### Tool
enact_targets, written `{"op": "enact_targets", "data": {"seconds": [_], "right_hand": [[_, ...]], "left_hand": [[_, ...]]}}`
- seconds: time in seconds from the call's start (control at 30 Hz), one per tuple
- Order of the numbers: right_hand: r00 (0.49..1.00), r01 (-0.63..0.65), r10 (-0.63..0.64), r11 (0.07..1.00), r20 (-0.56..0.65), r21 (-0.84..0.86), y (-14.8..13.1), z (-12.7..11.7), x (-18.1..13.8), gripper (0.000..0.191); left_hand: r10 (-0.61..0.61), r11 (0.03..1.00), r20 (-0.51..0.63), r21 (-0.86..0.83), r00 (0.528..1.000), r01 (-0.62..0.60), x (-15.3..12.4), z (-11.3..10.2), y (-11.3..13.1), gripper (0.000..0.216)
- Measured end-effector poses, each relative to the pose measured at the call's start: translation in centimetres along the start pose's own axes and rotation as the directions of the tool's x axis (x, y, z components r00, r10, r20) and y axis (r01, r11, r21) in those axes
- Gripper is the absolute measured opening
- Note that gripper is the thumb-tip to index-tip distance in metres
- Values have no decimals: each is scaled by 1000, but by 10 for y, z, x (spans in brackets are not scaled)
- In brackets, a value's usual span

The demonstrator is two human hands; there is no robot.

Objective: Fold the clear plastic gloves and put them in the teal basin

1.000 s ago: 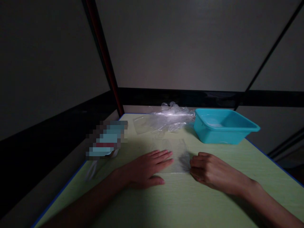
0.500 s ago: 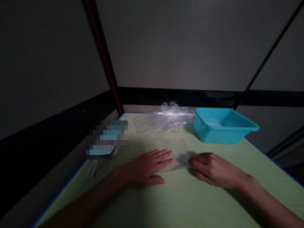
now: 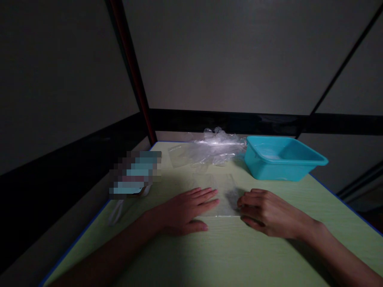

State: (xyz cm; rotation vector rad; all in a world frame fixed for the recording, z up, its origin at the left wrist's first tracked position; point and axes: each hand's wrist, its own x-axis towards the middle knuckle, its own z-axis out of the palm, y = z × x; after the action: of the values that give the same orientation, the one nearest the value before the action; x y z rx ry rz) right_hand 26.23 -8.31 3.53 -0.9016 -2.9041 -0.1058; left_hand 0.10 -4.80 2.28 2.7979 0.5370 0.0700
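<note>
A thin clear plastic bag (image 3: pixel 226 198) lies flat on the pale green table (image 3: pixel 203 259) in front of me. My left hand (image 3: pixel 187 213) rests palm down across its left part, fingers stretched out and the thumb apart. At the bag's right edge is my right hand (image 3: pixel 266 213), its fingers curled in on that edge. The fingertips partly hide where they meet the film.
Behind the bag lies a crumpled heap of clear plastic (image 3: pixel 217 147). To its right stands a turquoise plastic basin (image 3: pixel 278 169). A pixelated item (image 3: pixel 136 175) with a white strap (image 3: pixel 116 213) sits at the table's left edge. Walls (image 3: pixel 224 56) rise behind the table.
My right hand's curled fingers have shifted slightly, and the bag's near edge now lies flatter and straighter. My left hand stays in place.
</note>
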Motion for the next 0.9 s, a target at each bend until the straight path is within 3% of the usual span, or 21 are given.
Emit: {"op": "enact_targets", "data": {"seconds": [0.47,0.7,0.9], "right_hand": [[1000,-17,15,997,24,70,-2,2,4,18],[996,-51,74,943,-58,328,3,6,0,20],[990,-66,113,908,-89,413,7,8,-1,20]], "left_hand": [[-12,1000,16,11,1000,11,-1,-1,1,62],[4,1000,-5,-14,1000,-5,-1,0,-1,61],[21,999,-38,-31,999,-22,-1,1,-1,60]]}}
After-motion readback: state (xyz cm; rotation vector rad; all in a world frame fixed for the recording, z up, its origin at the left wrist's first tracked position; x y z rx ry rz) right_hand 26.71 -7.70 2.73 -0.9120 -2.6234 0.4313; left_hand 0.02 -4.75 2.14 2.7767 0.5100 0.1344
